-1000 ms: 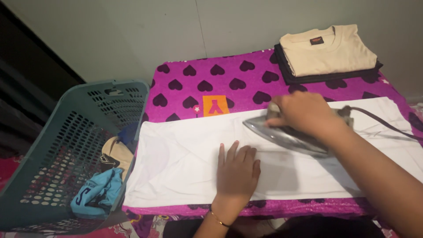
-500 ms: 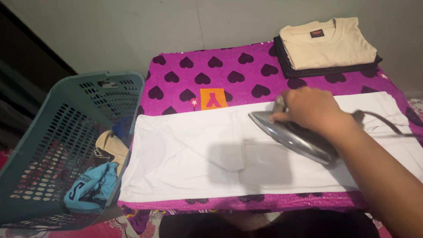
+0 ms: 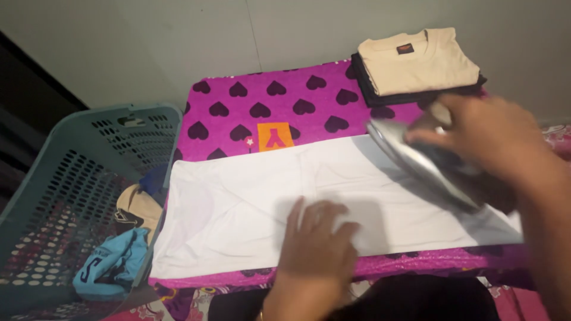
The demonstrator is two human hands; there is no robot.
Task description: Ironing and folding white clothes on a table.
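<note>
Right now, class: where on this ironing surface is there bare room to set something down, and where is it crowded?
Bare: the heart-print cover between the white garment and the wall, left of the folded shirts. The garment's left end is also uncovered. Crowded: the right half, under the iron, right hand and left hand.

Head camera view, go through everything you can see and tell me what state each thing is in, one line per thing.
White garment: spread flat on the purple heart-print cover.
Iron: gripped by the right hand, tilted over the garment.
Left hand: palm down, pressing the garment.
Beige shirt: folded, stacked on a dark folded garment.
Laundry basket: tilted, crumpled clothes inside.
</note>
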